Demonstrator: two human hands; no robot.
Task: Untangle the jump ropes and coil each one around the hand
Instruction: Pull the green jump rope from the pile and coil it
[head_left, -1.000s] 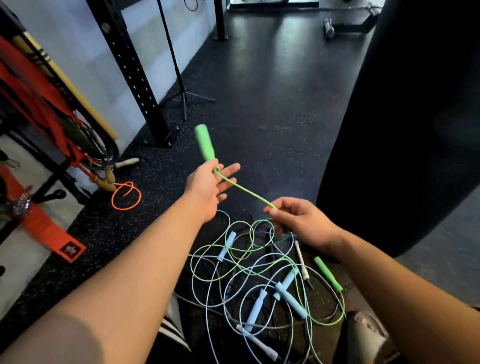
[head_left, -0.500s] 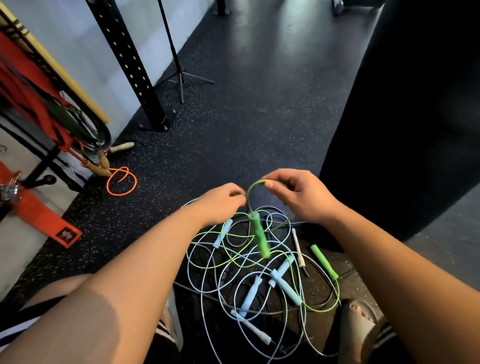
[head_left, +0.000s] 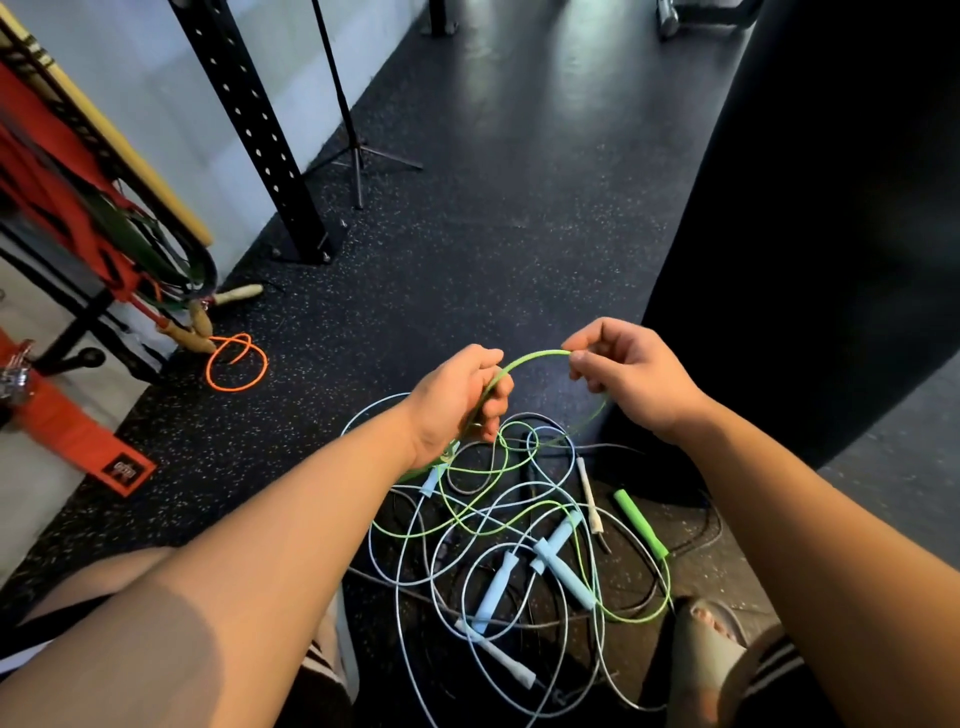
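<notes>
A tangle of jump ropes (head_left: 519, 545) lies on the dark floor between my feet: green, pale blue and grey cords with several handles. My left hand (head_left: 457, 400) is closed around the green rope (head_left: 535, 356), with a bit of green handle showing under its wrist. My right hand (head_left: 623, 371) pinches the same green cord between thumb and fingers, so a short arc of cord spans both hands above the pile. The second green handle (head_left: 640, 522) rests on the floor at the right. Light blue handles (head_left: 563, 564) lie in the middle of the pile.
A black heavy bag (head_left: 810, 234) stands close on the right. A black perforated rack post (head_left: 270, 156) and a thin tripod stand (head_left: 356, 150) rise at the back left. An orange cord (head_left: 236, 361) and red straps (head_left: 67, 218) lie at the left. My sandalled foot (head_left: 711, 639) borders the pile.
My left hand came down from holding the green handle upright and closed on the rope, the handle now hidden beneath it. My right hand moved up and right, stretching an arc of green cord.
</notes>
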